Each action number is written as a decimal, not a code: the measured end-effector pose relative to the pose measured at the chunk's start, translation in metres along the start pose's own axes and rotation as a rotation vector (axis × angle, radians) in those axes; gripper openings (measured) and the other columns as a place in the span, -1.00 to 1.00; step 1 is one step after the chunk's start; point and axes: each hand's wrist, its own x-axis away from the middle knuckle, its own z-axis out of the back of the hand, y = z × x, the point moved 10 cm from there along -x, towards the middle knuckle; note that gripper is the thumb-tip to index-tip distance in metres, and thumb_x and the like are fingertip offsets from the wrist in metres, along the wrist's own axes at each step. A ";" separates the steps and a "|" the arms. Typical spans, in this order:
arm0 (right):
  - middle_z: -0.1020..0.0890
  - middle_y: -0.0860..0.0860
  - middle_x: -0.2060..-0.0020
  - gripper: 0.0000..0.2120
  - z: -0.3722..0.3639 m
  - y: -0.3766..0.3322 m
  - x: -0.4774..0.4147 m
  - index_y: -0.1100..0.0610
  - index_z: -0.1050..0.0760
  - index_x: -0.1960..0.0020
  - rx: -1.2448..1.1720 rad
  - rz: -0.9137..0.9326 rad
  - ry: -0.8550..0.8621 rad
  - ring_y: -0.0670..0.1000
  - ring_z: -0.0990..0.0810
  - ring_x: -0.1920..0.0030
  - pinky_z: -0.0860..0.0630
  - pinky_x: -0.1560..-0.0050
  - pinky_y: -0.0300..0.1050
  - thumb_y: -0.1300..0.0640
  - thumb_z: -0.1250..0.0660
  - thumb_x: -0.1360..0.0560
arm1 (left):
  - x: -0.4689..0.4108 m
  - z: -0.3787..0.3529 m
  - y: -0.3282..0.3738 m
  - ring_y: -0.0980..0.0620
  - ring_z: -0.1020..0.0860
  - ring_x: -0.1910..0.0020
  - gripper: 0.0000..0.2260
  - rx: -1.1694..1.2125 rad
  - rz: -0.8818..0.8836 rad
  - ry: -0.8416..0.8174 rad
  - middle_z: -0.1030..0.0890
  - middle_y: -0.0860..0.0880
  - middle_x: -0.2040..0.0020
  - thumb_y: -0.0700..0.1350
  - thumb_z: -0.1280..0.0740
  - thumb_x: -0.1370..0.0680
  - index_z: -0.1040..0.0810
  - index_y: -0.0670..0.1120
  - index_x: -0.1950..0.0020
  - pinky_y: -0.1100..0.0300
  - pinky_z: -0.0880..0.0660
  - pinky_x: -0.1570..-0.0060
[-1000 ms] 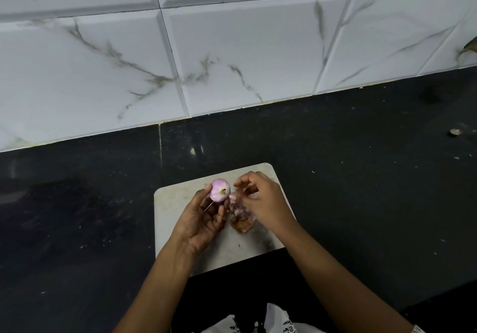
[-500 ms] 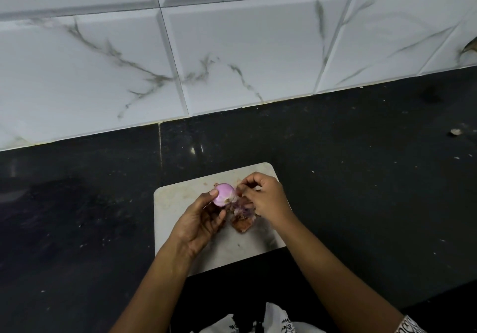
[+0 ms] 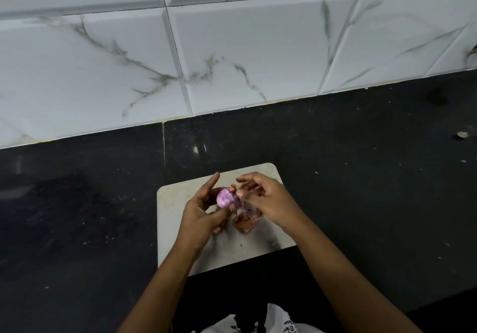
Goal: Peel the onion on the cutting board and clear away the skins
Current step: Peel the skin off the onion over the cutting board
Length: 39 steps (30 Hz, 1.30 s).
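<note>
A small purple onion (image 3: 225, 198) is held just above a pale cutting board (image 3: 175, 203) on the dark counter. My left hand (image 3: 204, 214) grips the onion between thumb and fingers, with the index finger raised. My right hand (image 3: 268, 201) pinches a flap of skin at the onion's right side. A brownish pile of peeled skins (image 3: 245, 221) lies on the board under both hands, partly hidden by them.
The black stone counter (image 3: 361, 177) spreads around the board, with small crumbs and one pale scrap (image 3: 462, 134) at far right. A white marble-tiled wall (image 3: 232, 48) rises behind. Patterned white cloth (image 3: 281, 319) shows at the bottom edge.
The left hand has turned the onion so its smooth purple side faces up and raised its index finger. The right hand has shifted to pinch skin at the onion's right.
</note>
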 end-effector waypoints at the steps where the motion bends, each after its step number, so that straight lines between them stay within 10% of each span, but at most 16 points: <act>1: -0.61 -0.05 0.05 -0.72 -0.004 -0.003 0.000 -0.05 -0.54 -0.13 -0.044 0.016 -0.005 -0.04 -0.61 0.04 -0.59 0.09 -0.15 0.05 -0.42 -0.43 | 0.000 0.000 0.002 0.18 -0.60 -0.05 -0.44 -0.018 -0.018 0.011 -0.62 0.06 -0.08 -0.33 -0.42 -0.43 -0.43 0.16 -0.30 0.37 -0.54 0.10; 12: -0.64 -0.01 0.31 -0.82 0.003 -0.004 -0.004 0.05 -0.59 0.27 -0.136 0.131 0.222 0.08 -0.64 0.21 -0.59 0.10 0.16 -0.06 -0.45 -0.33 | 0.007 -0.003 -0.012 -0.02 -0.65 -0.04 -0.66 0.321 0.066 0.020 -0.69 -0.08 -0.06 -0.15 -0.37 -0.40 -0.56 -0.05 -0.18 0.22 -0.58 0.07; 25: -0.65 -0.08 0.22 -0.94 0.021 -0.007 -0.002 0.12 -0.61 0.07 -0.073 0.121 0.316 -0.11 -0.62 0.17 -0.55 0.12 -0.26 0.18 -0.37 -0.48 | 0.021 -0.042 -0.033 0.01 -0.64 0.38 -0.67 0.885 0.444 -0.001 -0.68 -0.20 0.12 -0.05 -0.07 -0.64 -0.53 -0.21 -0.15 0.27 -0.52 0.53; 39: -0.69 -0.06 0.19 -0.90 0.012 -0.022 0.001 0.07 -0.65 0.06 0.237 -0.084 0.133 -0.13 -0.63 0.18 -0.58 0.15 -0.19 0.14 -0.42 -0.43 | 0.011 -0.024 -0.015 -0.04 -0.54 -0.20 -0.62 0.272 0.131 -0.026 -0.50 -0.03 -0.30 -0.07 -0.29 -0.51 -0.41 0.05 -0.33 0.11 -0.54 -0.15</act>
